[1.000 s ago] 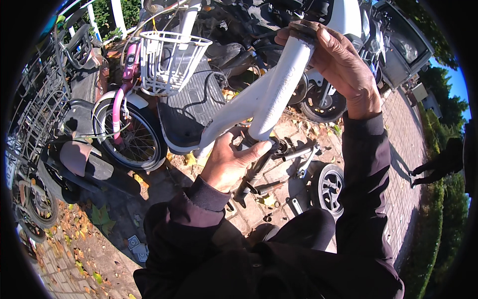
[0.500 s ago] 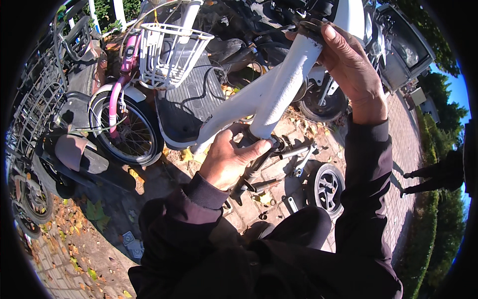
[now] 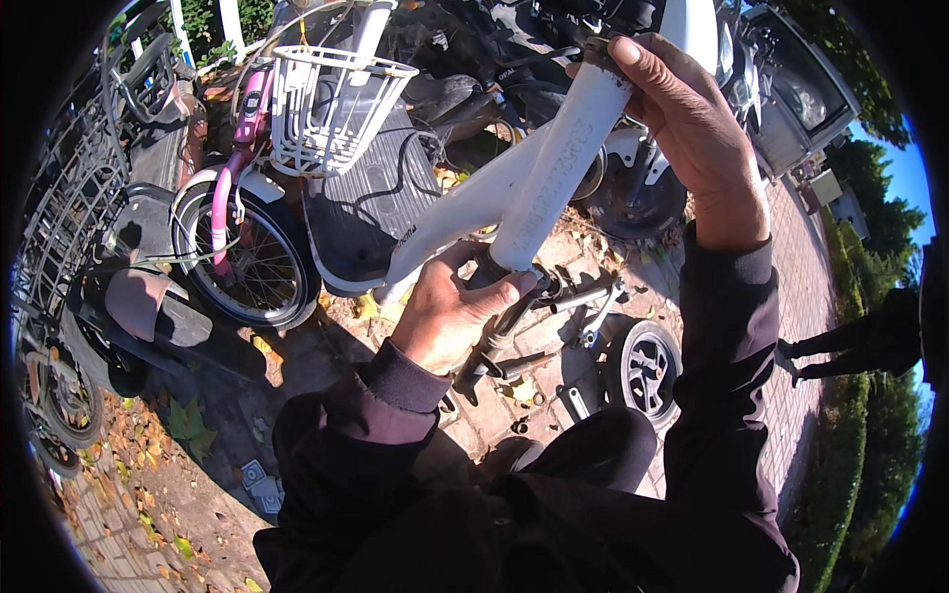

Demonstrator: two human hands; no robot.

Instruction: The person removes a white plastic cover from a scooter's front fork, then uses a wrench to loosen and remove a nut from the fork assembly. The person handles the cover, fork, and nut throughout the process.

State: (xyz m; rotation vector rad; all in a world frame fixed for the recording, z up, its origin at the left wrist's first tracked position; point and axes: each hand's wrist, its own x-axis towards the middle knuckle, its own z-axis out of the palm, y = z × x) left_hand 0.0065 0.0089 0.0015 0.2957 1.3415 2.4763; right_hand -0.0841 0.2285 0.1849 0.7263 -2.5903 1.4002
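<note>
A white frame tube [image 3: 560, 163] of a bike or scooter slants across the middle, with a second white beam branching off toward the left. My left hand [image 3: 450, 301] is closed round its lower end, thumb along a dark ring at the rim. At the upper end my right hand [image 3: 692, 124] grips the tube, its thumb resting on a dark, worn ring [image 3: 599, 49]. The right-hand fingers behind the tube are partly hidden. Just below the lower end, a black fork-like metal part [image 3: 504, 336] sits near the left thumb; whether it touches the tube, I cannot tell.
A small black-spoked wheel [image 3: 647, 371] and loose metal parts [image 3: 573, 403] lie on the paving. At the left stand a pink bicycle [image 3: 237, 188] with a white basket [image 3: 336, 109] and parked scooters. Further right is a grey vehicle [image 3: 801, 89]. Dry leaves litter the ground.
The white tube has turned slightly, and markings along its side now show in the light. Both hands keep their hold at its two ends; the right has risen slightly.
</note>
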